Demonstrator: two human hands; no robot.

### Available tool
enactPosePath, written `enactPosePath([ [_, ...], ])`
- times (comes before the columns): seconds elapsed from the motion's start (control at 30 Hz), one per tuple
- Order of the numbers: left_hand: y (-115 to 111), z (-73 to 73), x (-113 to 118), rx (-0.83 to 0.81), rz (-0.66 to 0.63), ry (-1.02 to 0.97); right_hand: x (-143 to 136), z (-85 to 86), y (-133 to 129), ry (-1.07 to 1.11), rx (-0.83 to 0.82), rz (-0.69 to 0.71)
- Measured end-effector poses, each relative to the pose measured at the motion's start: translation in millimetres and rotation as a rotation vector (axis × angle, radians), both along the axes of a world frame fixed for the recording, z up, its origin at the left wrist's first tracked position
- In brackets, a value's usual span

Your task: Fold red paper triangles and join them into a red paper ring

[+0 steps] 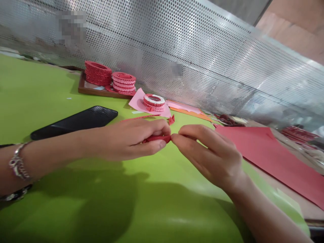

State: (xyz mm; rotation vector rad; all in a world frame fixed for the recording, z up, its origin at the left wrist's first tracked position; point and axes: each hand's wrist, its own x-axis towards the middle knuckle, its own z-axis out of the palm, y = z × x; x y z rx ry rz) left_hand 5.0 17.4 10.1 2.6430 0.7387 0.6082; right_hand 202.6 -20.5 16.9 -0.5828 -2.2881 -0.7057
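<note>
From where I stand I count two hands, the left hand [136, 137] and the right hand [215, 153]; one red piece [156, 138] between them; three ring stacks [98, 76] [124, 84] [154, 105], two toward eleven o'clock, one near twelve; one brown tray [96, 92], toward eleven; one large red sheet [268, 155], at three.

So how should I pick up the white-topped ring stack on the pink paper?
I'd come from above and grip the ring stack by its round outer wall, left and right: it sits flat on the pink paper with its top uncovered, and something small and red is in front.
</note>
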Motion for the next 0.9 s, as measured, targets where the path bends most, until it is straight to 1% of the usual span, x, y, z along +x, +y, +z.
enactPosePath([
  [0.13, -1, 1.4, 0, 0.011, 0.000, 0.007, 2, -2.7, 4, 0.064, -0.119, 0.075],
  [0.2, 0, 1.4, -1, 0.023, -0.008, 0.006, 5, -1.4, 10, 0.074, -0.234, 0.124],
  [0.27, 1, 1.3, -1, 0.038, -0.018, 0.000, 11, 0.9, 18, 0.118, -0.459, 0.177],
  [0.33, 0, 1.6, -2, 0.043, -0.022, 0.005, 16, 2.7, 26, 0.180, -0.746, 0.265],
  [0.4, -4, 2.7, -2, 0.047, -0.012, 0.011, 21, 3.4, 32, 0.232, -0.994, 0.356],
  [0.5, -11, 5.6, 0, 0.037, 0.039, 0.043, 23, 2.7, 37, 0.275, -1.235, 0.410],
  [0.63, -15, 8.3, 1, 0.024, 0.002, 0.068, 22, 0.8, 38, 0.329, -1.443, 0.478],
  [0.73, -13, 7.0, 1, 0.028, -0.006, 0.104, 22, 0.0, 38, 0.331, -1.575, 0.489],
  [0.8, -11, 4.7, 0, 0.039, -0.012, 0.117, 23, -0.5, 38, 0.328, -1.644, 0.487],
  [0.9, -9, 1.4, -1, 0.049, -0.045, 0.115, 22, -2.3, 39, 0.344, -1.705, 0.500],
])
